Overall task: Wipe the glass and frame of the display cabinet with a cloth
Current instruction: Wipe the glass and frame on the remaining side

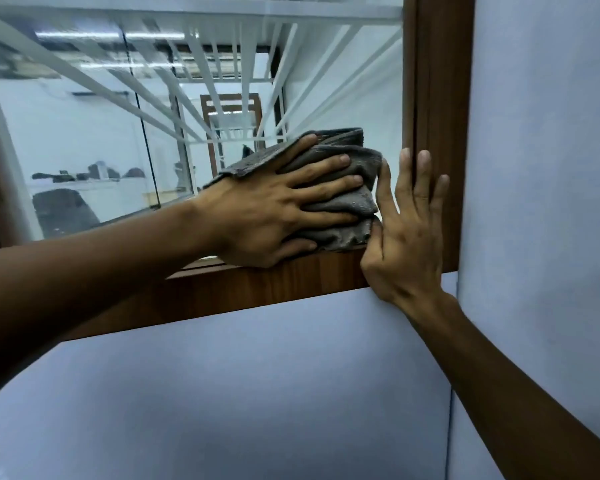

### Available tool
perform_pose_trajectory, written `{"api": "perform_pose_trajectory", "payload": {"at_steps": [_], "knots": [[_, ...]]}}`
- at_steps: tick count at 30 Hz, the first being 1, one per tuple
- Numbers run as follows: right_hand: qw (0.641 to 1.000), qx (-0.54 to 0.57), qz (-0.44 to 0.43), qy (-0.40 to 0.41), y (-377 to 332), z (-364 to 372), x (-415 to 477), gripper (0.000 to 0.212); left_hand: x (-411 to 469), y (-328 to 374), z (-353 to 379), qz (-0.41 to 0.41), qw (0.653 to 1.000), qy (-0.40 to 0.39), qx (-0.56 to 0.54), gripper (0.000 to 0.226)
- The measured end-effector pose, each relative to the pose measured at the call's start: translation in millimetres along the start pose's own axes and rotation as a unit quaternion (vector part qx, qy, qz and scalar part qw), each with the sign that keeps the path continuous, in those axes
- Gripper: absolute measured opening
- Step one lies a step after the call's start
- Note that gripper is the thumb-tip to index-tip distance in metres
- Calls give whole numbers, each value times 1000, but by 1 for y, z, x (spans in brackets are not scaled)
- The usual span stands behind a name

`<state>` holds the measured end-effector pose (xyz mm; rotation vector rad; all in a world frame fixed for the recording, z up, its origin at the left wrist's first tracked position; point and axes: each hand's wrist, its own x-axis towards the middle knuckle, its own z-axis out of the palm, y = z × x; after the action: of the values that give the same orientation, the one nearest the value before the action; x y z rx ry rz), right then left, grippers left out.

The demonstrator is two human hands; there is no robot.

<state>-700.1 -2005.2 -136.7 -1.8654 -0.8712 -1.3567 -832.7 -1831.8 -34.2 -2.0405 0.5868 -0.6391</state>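
The left grip (264, 209) lies flat and released, grasping nothing. Its fingers (326, 164) are spread and nearly straight over a bunched grey cloth (357, 202), and they press it against the glass (118, 133). The cloth sits under and just past those fingertips, in the lower right corner of the pane. Its bottom edge touches the brown wooden frame (257, 289). The left thumb runs along beneath the cloth, where the glass meets the lower rail of the frame.

The right grip (409, 237) is just beside the left one, on the far side of the cloth, and is also released and holds nothing. Its fingers are straight and point upward. The outer fingers rest on the upright part of the frame, and the index finger stands along the cloth's right edge. The right thumb touches the cloth's lower corner, though I cannot tell whether it pinches the fabric.

Beyond the left grip, white bars (222, 81) show in the glass. Below both grips lies a pale blue-grey panel (257, 393).
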Motion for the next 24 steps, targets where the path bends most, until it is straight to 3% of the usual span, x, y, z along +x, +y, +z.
{"api": "perform_pose_trajectory", "payload": {"at_steps": [3,6,10,14,18,20,21,22,24], "knots": [[999,0,-23,-23,-24,2,11,70,-40,-10,-6,-25,1000,0,11,61],[994,36,-98,-44,-59,11,24,71,-94,-18,-11,-79,996,-19,32,62],[985,47,-155,-57,-115,25,35,69,-154,-2,-11,-254,966,-11,50,69],[980,63,-188,-29,-160,39,42,67,-162,30,1,-496,867,58,-2,75],[969,69,-236,0,-188,48,58,63,-141,27,4,-633,755,166,-35,75],[968,70,-243,12,-188,52,64,62,-125,36,8,-692,695,187,-57,75],[966,75,-247,20,-185,54,64,62,-118,42,11,-703,684,184,-68,76],[963,78,-256,27,-181,55,64,61,-115,49,12,-695,694,171,-73,77],[958,68,-277,34,-172,55,67,59,-129,51,13,-643,752,130,-67,78]]}}
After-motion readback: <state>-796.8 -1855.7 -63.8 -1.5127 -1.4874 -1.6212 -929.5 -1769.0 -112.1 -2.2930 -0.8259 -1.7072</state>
